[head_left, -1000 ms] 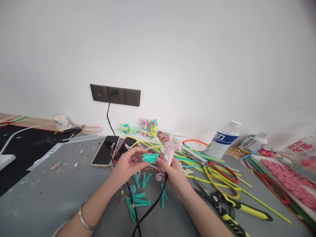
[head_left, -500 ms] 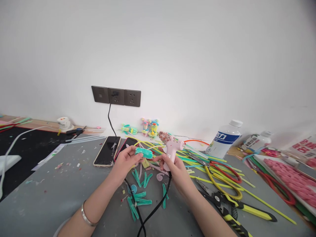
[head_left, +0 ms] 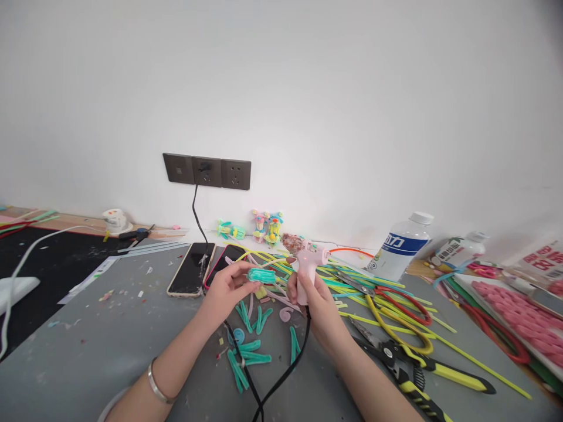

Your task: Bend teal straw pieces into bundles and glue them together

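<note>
Right grip (head_left: pixel 320 302) holds pink glue gun (head_left: pixel 311 257) — blue bottle label (head_left: pixel 402 244) shows "力".

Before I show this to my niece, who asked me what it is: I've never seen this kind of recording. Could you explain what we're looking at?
There is no machine here, just a person's two bare hands. The camera is worn on their head, looking forward and down, so you see roughly what they see.

The left hand holds a turquoise fuzzy bundle. The right hand grips what looks like a pale pink glue gun, with a black cord at its grip.

On the grey surface lie folded turquoise pieces, a phone, scissors and a black-and-yellow hand tool. A bottle stands farther back, near the white wall.
</note>
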Demonstrator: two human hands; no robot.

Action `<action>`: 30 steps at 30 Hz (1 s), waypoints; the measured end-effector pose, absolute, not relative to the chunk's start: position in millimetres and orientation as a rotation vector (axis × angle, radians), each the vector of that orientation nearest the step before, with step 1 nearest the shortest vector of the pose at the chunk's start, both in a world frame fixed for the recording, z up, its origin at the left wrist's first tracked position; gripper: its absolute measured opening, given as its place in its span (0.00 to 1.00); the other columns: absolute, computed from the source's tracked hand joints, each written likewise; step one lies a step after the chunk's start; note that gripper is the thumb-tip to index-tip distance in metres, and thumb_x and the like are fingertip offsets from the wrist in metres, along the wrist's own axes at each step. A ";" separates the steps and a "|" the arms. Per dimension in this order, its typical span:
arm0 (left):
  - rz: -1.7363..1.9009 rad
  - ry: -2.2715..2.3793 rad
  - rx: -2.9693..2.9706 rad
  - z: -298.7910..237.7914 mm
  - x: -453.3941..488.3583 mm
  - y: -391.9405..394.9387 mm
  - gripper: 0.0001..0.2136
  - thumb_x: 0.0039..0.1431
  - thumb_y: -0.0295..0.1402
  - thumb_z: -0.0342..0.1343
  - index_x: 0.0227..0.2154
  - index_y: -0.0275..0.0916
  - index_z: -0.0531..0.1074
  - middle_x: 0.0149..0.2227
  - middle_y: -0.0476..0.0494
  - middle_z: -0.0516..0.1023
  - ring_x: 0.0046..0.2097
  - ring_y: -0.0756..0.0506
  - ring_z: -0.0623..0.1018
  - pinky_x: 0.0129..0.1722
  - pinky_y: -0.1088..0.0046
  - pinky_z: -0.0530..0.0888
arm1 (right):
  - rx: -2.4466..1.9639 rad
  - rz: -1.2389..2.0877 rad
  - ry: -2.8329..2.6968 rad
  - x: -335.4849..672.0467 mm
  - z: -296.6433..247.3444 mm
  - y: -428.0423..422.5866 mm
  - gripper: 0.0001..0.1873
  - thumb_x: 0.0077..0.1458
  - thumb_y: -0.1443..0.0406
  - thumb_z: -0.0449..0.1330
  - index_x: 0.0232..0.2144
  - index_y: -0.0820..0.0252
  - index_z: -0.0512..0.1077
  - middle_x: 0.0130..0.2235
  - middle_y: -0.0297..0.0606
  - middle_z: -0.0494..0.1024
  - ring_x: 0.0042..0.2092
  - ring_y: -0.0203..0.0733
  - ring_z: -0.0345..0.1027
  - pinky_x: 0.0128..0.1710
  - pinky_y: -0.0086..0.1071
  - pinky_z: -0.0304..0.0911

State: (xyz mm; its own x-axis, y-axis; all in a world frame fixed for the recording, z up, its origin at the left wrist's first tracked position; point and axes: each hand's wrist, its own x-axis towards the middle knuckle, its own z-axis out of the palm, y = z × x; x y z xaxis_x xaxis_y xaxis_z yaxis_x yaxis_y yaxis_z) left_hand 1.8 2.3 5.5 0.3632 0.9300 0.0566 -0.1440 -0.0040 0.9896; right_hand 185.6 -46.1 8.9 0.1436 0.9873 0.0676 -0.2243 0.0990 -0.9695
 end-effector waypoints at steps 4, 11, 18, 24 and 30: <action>1.081 0.847 1.423 2.2 0.5 7.1 0.16 0.49 0.39 0.67 0.39 0.37 0.77 0.38 0.41 0.81 0.39 0.43 0.80 0.38 0.68 0.79 | -0.919 1.288 -0.912 190.7 13.2 -47.3 0.26 0.57 0.42 0.55 0.35 0.58 0.70 0.18 0.25 0.58 0.19 0.33 0.47 0.21 0.30 0.43; 1.177 0.949 1.295 4.9 -5.7 10.3 0.21 0.47 0.43 0.68 0.41 0.37 0.76 0.40 0.40 0.83 0.42 0.40 0.82 0.41 0.65 0.80 | -0.846 1.529 -0.989 199.9 10.3 -47.6 0.30 0.58 0.40 0.53 0.39 0.62 0.73 0.13 0.23 0.57 0.14 0.30 0.44 0.18 0.29 0.40; 1.194 0.947 1.276 4.5 -5.4 10.9 0.21 0.45 0.42 0.69 0.40 0.36 0.76 0.40 0.39 0.84 0.44 0.39 0.82 0.43 0.63 0.80 | -0.867 1.580 -1.066 197.4 10.0 -51.5 0.29 0.57 0.40 0.55 0.35 0.61 0.72 0.14 0.23 0.58 0.14 0.29 0.44 0.18 0.28 0.43; 1.188 0.947 1.292 6.5 -5.5 9.9 0.20 0.46 0.41 0.68 0.40 0.37 0.76 0.41 0.38 0.83 0.46 0.38 0.81 0.44 0.63 0.79 | -0.903 1.558 -1.138 196.1 13.5 -54.6 0.28 0.59 0.42 0.54 0.29 0.61 0.71 0.14 0.24 0.57 0.14 0.30 0.46 0.18 0.29 0.42; 1.200 0.943 1.321 4.1 -6.2 10.8 0.19 0.47 0.41 0.67 0.41 0.38 0.76 0.42 0.39 0.83 0.46 0.38 0.81 0.44 0.63 0.79 | -0.920 1.530 -1.115 194.9 12.2 -55.1 0.28 0.57 0.41 0.54 0.31 0.61 0.72 0.14 0.23 0.56 0.14 0.30 0.44 0.19 0.29 0.41</action>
State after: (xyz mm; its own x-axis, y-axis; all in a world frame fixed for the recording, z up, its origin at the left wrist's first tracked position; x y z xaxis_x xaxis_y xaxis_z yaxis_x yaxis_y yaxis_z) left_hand -6.2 10.8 4.1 0.1805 0.9741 0.1366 -0.0979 -0.1204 0.9879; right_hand 194.9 -55.1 12.2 -0.2213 0.9749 -0.0235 -0.2763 -0.0858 -0.9572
